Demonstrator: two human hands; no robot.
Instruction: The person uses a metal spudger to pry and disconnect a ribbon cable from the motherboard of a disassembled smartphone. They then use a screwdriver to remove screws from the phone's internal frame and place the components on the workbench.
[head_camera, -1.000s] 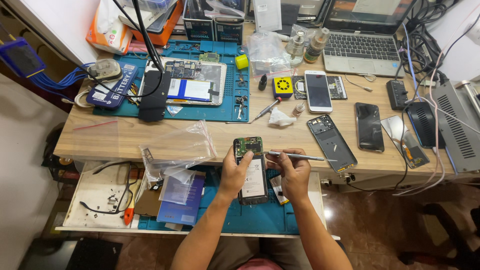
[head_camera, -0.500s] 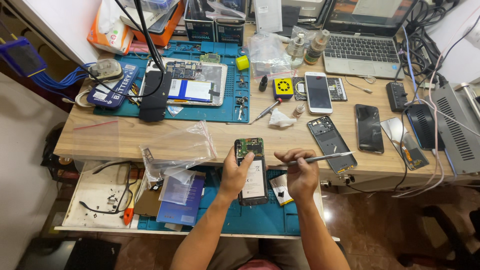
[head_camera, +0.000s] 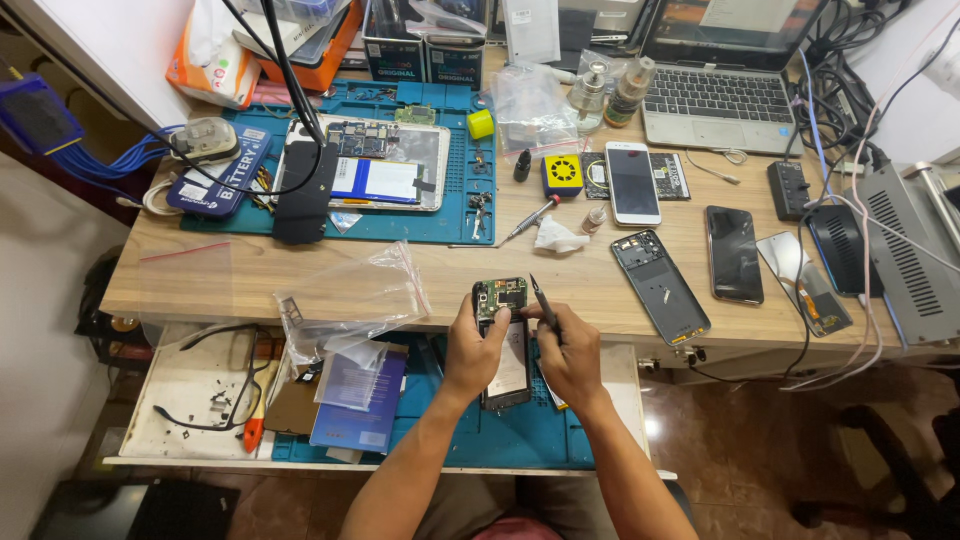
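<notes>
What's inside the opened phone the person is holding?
The opened phone, held by the left hand, shows a green circuit board at its top end and a pale battery below. The right hand holds tweezers beside the board. Fingers hide the edges; tiny parts are too small to tell.

Wooden table (head_camera: 640, 290) with light brown top, lit bright from above. Pull-out shelf (head_camera: 180, 400) under its front edge. Brown shiny floor (head_camera: 760, 440) below on the right, with light spots on it. White wall (head_camera: 120, 40) at the top left. Dark chair (head_camera: 890, 460) partly seen at the bottom right corner.
</notes>
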